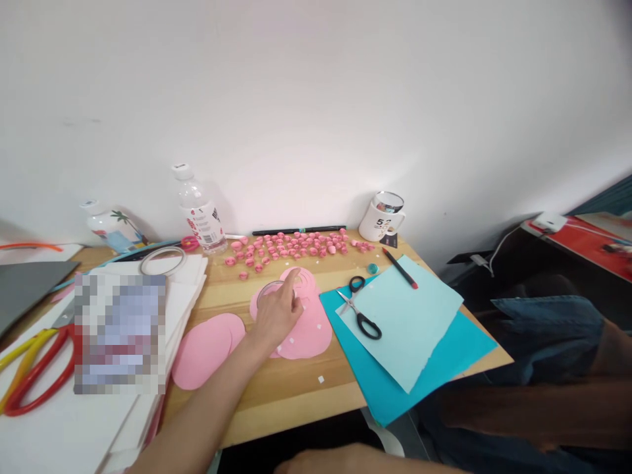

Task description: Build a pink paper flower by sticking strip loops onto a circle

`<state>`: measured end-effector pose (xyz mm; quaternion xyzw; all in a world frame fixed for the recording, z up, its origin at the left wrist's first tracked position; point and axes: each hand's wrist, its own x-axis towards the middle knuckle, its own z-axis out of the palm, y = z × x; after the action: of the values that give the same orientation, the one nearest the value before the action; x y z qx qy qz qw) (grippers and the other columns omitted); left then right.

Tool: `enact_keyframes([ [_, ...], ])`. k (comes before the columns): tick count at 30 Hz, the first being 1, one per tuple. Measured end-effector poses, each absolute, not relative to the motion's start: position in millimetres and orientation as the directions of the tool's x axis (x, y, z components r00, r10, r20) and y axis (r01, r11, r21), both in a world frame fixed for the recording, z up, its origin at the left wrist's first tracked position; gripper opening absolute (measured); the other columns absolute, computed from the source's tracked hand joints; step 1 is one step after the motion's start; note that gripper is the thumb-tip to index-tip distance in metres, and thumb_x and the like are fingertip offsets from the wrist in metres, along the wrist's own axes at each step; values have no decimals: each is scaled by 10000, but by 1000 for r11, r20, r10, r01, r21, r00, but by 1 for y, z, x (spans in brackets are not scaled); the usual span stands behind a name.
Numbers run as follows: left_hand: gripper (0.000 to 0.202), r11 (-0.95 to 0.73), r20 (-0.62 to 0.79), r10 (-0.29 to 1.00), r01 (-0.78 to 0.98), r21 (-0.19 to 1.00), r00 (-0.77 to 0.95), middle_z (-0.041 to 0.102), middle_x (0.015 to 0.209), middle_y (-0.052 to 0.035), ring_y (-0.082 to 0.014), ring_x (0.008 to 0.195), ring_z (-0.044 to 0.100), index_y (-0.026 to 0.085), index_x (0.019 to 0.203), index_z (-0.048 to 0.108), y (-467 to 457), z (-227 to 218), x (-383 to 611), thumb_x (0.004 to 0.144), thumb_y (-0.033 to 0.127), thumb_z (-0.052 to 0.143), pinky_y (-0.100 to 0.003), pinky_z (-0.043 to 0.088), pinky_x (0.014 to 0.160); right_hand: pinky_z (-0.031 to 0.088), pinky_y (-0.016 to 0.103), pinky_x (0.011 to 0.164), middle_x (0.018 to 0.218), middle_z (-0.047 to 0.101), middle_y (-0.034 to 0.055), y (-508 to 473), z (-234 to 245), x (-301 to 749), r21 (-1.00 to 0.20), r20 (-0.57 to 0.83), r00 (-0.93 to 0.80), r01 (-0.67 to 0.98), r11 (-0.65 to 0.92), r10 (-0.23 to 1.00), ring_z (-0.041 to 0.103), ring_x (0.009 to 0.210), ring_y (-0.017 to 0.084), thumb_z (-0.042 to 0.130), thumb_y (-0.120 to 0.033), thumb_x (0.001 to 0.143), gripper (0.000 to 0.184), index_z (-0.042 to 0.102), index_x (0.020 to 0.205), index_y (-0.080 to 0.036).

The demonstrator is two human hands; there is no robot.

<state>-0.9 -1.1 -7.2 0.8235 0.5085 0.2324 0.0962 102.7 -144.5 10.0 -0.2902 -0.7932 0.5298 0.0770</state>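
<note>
Paper (309, 326) of pink colour lies on the bench (296, 401), partly under the left hand (280, 308), whose fingers are beside a ring (269, 284); whether its grip is closed on this ring, I cannot tell. The right hand (320, 461) shows only at the bottom edge, its grip hidden. A careless forward push could scatter the small pink curls (290, 246), because they seem light and lie loose.

Left fingers (292, 280) over pink paper (313, 331) — scissors (351, 304) on blue sheets (409, 313).
</note>
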Motion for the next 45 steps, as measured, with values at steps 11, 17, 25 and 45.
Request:
enact_keyframes([
  [11,326,-193,343,929,973,128,139,577,873,-129,-266,790,545,130,1104,567,1,3,-6,804,165,443,-360,413,637,377,235,548,713,685,70,39,31,168,-487,-28,-62,873,41,998,607,672,172,569,-195,744,114,648,675,-152],
  [17,213,-535,351,821,821,199,450,586,786,-83,-234,803,496,177,750,652,3,-6,-5,847,191,463,-376,402,700,334,249,508,570,621,82,58,8,150,-451,-50,-31,892,5,998,580,632,194,616,-199,677,174,569,515,-156],
  [25,103,-503,309,852,824,260,422,621,927,-94,-242,867,531,163,829,641,4,-8,-7,814,193,544,-385,409,752,390,241,538,583,615,40,59,1,155,-633,-39,-34,774,2,999,583,633,171,592,-139,661,124,546,550,-169],
  [45,344,63,-79,990,-129,990,-118,727,808,-93,-211,734,674,115,941,681,3,6,3,780,399,576,-304,523,704,509,384,776,976,672,70,26,4,165,-964,-26,-279,-248,-98,960,635,837,190,587,-432,788,345,617,1053,-213],
])
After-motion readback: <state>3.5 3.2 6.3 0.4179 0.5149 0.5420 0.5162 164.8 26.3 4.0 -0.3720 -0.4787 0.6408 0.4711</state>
